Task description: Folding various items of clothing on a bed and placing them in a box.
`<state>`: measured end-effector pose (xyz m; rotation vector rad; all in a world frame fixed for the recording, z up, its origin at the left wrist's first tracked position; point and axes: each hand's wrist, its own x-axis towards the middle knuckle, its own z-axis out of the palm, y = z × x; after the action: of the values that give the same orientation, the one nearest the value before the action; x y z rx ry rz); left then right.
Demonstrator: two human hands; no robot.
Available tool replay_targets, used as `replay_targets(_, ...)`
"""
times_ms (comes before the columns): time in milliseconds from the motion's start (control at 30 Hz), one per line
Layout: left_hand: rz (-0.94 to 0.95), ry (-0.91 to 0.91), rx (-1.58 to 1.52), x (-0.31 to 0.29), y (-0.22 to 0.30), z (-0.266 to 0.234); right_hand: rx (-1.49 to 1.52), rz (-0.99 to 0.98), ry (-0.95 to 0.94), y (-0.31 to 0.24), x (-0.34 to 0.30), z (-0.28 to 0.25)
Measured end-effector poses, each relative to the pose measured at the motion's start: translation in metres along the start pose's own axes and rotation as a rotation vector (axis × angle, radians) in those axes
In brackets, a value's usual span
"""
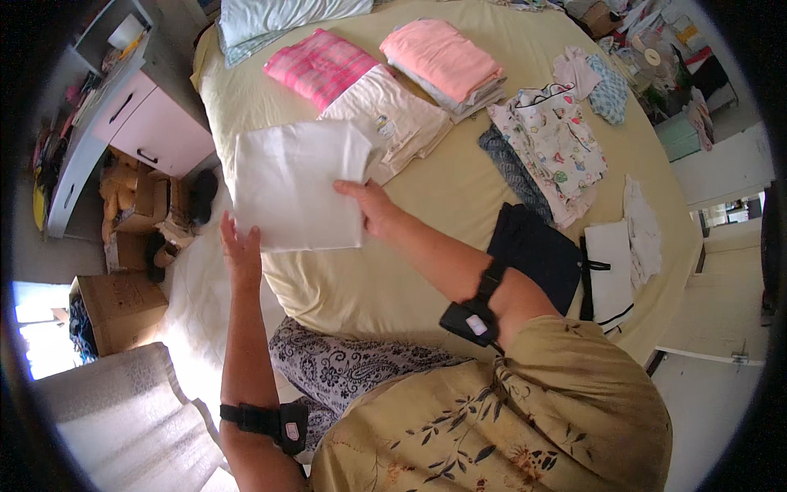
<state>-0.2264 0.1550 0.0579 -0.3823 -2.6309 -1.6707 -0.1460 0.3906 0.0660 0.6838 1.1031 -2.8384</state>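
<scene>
Nearest is the person's olive-tan shirt, printed with dark leaf sprays, and beside it the paisley-patterned trousers. A black strap with a small device circles the left arm, and a second black strap with a device circles the right. Farther along, the left hand is up at the lower left corner of a folded white cloth, its fingers spread and loosely wide; whether it bears on the fabric I cannot tell. The right hand grips that cloth by its right edge, thumb laid flat on top. The cloth is a neat, roughly square panel over the left edge of the bed, which wears a pale yellow sheet. To the right on the sheet lie a navy folded garment, a white garment with black trim and, just beyond that, a crumpled white garment. Farther up is a white garment with colourful printed figures, partly over a dark grey patterned garment. Past the held cloth are a cream printed garment, a pink plaid bundle and a stack topped with peach fabric. A pale pillow rests at the far edge.
</scene>
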Motion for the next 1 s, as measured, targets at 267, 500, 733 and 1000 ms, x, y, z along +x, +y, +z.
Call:
replay_targets(267,-0.282,-0.617,0.207,-0.100,-0.008,0.033,-0.403,-0.097,0.348,0.012,0.031,-0.130)
replay_targets(500,-0.067,-0.802,0.724,-0.116,-0.002,0.025,0.003,-0.205,0.679,-0.049,0.089,-0.133)
replay_targets(733,-0.052,-0.838,0.407,-0.110,-0.025,0.024,0.254,-0.244,0.481,-0.085,0.122,-0.147)
replay_targets(1000,-0.067,-0.794,0.352,-0.113,-0.036,0.017,0.034,-0.316,0.428,-0.138,0.104,-0.076)
